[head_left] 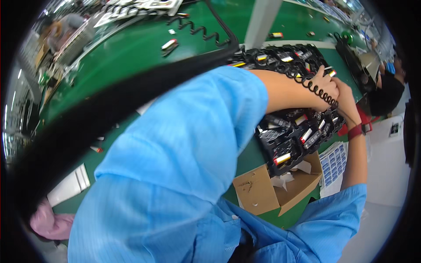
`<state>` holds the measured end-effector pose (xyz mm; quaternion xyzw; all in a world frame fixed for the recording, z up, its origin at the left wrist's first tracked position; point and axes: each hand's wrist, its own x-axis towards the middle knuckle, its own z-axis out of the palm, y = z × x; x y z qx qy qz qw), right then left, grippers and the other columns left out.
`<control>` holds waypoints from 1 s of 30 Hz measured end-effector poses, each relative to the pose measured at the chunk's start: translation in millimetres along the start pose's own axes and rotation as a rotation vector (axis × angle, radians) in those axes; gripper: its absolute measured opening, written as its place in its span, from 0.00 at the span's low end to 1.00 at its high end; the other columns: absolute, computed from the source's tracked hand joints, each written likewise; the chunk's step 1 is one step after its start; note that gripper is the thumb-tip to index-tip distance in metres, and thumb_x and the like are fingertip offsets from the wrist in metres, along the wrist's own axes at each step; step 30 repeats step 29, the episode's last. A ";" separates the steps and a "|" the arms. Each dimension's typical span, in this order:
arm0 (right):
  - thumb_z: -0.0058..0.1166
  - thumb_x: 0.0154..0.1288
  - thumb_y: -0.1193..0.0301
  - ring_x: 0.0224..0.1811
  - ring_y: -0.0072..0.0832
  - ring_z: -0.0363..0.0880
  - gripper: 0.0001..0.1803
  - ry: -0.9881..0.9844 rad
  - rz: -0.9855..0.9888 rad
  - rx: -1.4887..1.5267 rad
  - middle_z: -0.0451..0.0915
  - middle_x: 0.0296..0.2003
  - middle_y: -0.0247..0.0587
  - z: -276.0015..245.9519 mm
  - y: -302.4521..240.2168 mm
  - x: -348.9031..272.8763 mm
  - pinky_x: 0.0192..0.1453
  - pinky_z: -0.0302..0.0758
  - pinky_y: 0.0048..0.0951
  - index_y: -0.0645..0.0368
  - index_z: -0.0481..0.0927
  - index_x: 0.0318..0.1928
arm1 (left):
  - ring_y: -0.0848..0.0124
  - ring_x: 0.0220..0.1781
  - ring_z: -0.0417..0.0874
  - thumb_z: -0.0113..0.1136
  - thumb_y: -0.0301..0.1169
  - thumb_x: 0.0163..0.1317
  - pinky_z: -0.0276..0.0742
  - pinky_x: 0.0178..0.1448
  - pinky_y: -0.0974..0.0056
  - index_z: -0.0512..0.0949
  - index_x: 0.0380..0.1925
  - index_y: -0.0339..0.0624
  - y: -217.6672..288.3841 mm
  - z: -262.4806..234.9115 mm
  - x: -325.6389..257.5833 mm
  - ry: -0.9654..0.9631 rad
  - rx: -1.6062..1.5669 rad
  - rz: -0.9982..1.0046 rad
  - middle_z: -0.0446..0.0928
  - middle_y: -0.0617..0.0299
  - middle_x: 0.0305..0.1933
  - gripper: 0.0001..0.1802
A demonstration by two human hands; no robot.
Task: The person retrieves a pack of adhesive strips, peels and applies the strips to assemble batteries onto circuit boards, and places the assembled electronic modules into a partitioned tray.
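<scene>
My left hand point(325, 90) reaches across to the far right part of a black compartment tray point(280, 168). Its fingers are bent together, with the forefinger pointing forward. Against it, my right hand point(345, 94), with a dark red wristband, is closed, its fingertips largely hidden. Just beyond the fingertips shows a small white and yellow cylindrical part point(332, 73); whether either hand grips it is unclear. A black coiled cord point(319, 92) runs over my left hand and wrist. In the tray lie several black devices with white, yellow and red cylinders point(283, 158).
An open cardboard box point(256, 188) with paper scraps stands near the tray's front edge, beside a sheet of blue labels point(334, 164). A grey post point(263, 22) rises behind the tray. A blurred black strap or bar point(131, 90) crosses the left side. Another person point(386, 90) is at far right.
</scene>
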<state>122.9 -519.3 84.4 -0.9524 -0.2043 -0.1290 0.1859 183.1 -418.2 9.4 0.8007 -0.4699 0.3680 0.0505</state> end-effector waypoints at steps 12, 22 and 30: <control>0.55 0.52 0.75 0.31 0.35 0.79 0.14 -0.394 -0.295 0.542 0.79 0.32 0.48 94.8 -314.4 -25.3 0.37 0.75 0.30 0.65 0.77 0.42 | 0.51 0.49 0.74 0.52 0.30 0.55 0.74 0.50 0.52 0.70 0.45 0.38 -229.1 -160.2 -277.2 -0.251 -0.119 -0.949 0.68 0.45 0.49 0.16; 0.53 0.59 0.76 0.32 0.17 0.75 0.08 -0.188 -0.112 0.706 0.79 0.30 0.34 151.4 -334.4 30.9 0.37 0.72 0.19 0.65 0.77 0.38 | 0.59 0.43 0.79 0.47 0.51 0.55 0.75 0.49 0.58 0.74 0.46 0.50 -262.6 -241.9 -284.3 -0.408 -0.453 -0.709 0.72 0.55 0.51 0.23; 0.56 0.58 0.67 0.35 0.20 0.76 0.13 -0.336 -0.031 0.903 0.79 0.33 0.34 174.3 -414.0 45.8 0.37 0.70 0.17 0.60 0.77 0.42 | 0.66 0.49 0.75 0.56 0.40 0.51 0.69 0.53 0.57 0.72 0.45 0.41 -190.4 -495.3 -385.6 -0.647 -0.708 -1.092 0.73 0.49 0.51 0.22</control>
